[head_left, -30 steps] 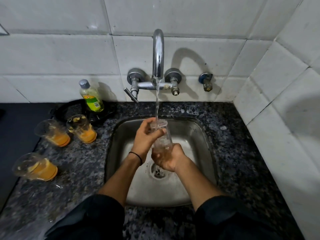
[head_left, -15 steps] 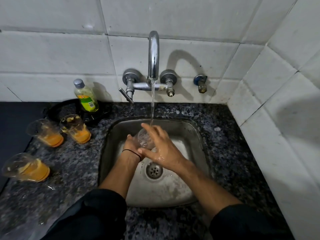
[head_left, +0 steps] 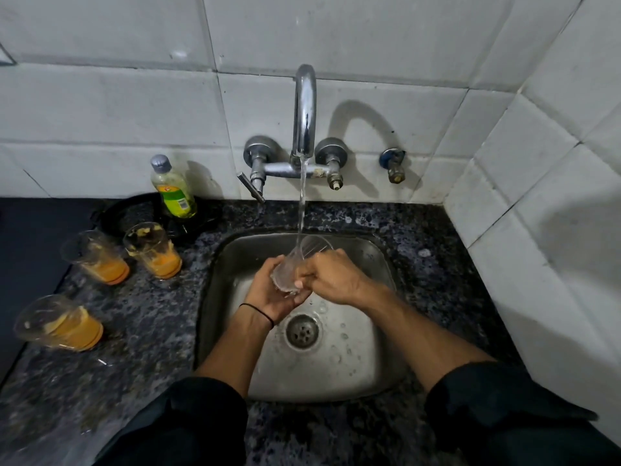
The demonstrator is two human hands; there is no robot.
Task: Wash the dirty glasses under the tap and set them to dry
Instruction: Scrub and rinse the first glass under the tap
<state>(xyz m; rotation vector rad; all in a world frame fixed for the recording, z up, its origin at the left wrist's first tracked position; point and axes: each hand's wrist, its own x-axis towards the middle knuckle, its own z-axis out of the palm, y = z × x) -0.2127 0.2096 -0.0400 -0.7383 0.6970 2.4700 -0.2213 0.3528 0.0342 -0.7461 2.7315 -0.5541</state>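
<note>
Clear glass [head_left: 314,246] sits over the steel sink [head_left: 376,348], tilted, mouth toward the far right. The water stream [head_left: 302,203] from the tap [head_left: 304,112] meets it at the rim. No colour is visible inside. Left hand [head_left: 272,290] cups the base from below, grip curled round it. Right hand [head_left: 336,277] has its grip clamped on the glass's side from the right. Three dirty glasses stand on the bench [head_left: 151,331] left of the sink. Far-left glass [head_left: 97,260] and middle glass [head_left: 154,252] each carry an orange layer at the bottom, with pulp smears up the wall. Near glass [head_left: 58,322] holds a deeper orange layer. Soap bottle [head_left: 173,190], holding yellow-green liquid, stands on a black tray [head_left: 127,213] by the wall.
</note>
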